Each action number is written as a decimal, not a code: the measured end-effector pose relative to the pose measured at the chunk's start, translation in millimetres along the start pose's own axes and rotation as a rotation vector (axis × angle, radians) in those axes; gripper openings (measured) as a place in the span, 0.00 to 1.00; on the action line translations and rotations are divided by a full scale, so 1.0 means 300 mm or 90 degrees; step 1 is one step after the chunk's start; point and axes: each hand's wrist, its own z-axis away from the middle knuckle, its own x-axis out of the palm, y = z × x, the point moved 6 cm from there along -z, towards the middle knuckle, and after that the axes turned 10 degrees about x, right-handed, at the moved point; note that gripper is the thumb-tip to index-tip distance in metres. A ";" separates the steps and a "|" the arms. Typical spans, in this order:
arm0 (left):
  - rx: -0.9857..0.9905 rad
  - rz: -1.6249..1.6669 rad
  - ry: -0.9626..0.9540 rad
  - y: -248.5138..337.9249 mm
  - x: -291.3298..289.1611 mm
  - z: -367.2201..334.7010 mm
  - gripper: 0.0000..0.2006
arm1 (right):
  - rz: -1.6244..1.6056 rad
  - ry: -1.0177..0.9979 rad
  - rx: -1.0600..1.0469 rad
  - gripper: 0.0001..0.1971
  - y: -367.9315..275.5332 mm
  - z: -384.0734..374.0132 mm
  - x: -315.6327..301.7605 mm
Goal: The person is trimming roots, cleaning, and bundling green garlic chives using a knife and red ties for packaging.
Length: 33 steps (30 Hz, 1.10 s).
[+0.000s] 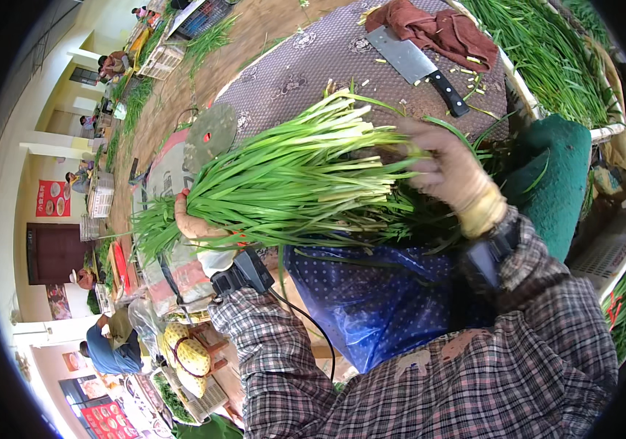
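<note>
A large bunch of garlic chives [291, 172] lies across the middle, pale stem ends to the right and green tips to the left. My left hand [199, 225] is wrapped round its leafy part from below; some fingers are hidden by the leaves. At the stem ends is my right hand [441, 161], its fingers smeared by motion, with a few loose green blades around it. Whether it grips any cannot be made out. Beyond, a cleaver [419, 69] with a black handle rests on the round table [283, 80], beside a crumpled brown cloth [437, 29].
Crates of long green leaves [540, 58] stand at the right, near a dark green padded thing [550, 183]. A blue dotted plastic apron [371, 300] covers my lap. Cut stem bits litter the patterned tabletop. Other people [115, 340] sit among crates at the left.
</note>
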 end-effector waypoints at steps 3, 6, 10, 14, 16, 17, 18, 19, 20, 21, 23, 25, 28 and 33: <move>-0.193 0.123 -0.111 -0.086 -0.101 -0.128 0.16 | -0.156 0.094 0.158 0.19 -0.169 0.174 -0.039; -0.530 0.213 -0.361 -0.109 -0.203 -0.193 0.26 | 0.450 0.262 0.391 0.18 -0.192 0.283 -0.114; -0.511 0.128 -0.475 -0.069 -0.147 -0.172 0.30 | 1.197 0.135 0.187 0.25 -0.096 0.212 0.108; -0.260 -0.085 -0.222 0.097 0.071 -0.073 0.24 | 1.086 0.121 -0.166 0.28 -0.051 -0.015 0.279; -0.096 -0.168 -0.264 0.215 0.248 0.016 0.21 | 0.930 0.138 -0.020 0.28 0.006 -0.162 0.237; -0.038 -0.147 -0.257 0.264 0.287 -0.008 0.19 | 0.781 0.062 -0.025 0.26 0.039 -0.225 0.204; 0.014 -0.118 -0.256 0.303 0.339 -0.026 0.17 | 0.638 -0.006 -0.030 0.24 0.046 -0.258 0.183; 0.032 -0.149 -0.217 0.315 0.401 0.062 0.12 | 0.565 0.013 0.094 0.19 0.038 -0.245 0.157; 0.029 -0.151 -0.217 0.297 0.427 0.048 0.12 | 0.383 -0.075 0.178 0.18 0.043 -0.228 0.151; 0.099 -0.180 -0.241 0.320 0.460 0.048 0.12 | 0.394 -0.112 0.159 0.18 0.021 -0.207 0.166; 0.231 -0.210 -0.302 0.334 0.512 0.024 0.13 | 0.519 -0.159 0.197 0.20 0.022 -0.179 0.152; 0.307 -0.229 -0.303 0.339 0.562 0.002 0.14 | 0.472 -0.165 0.215 0.20 0.019 -0.154 0.148; 0.347 -0.362 -0.229 0.371 0.605 0.054 0.13 | 0.280 -0.140 0.311 0.14 0.017 -0.107 0.156; 0.154 -0.225 -0.273 0.304 0.637 -0.020 0.14 | 0.511 -0.224 0.005 0.06 -0.057 0.051 0.019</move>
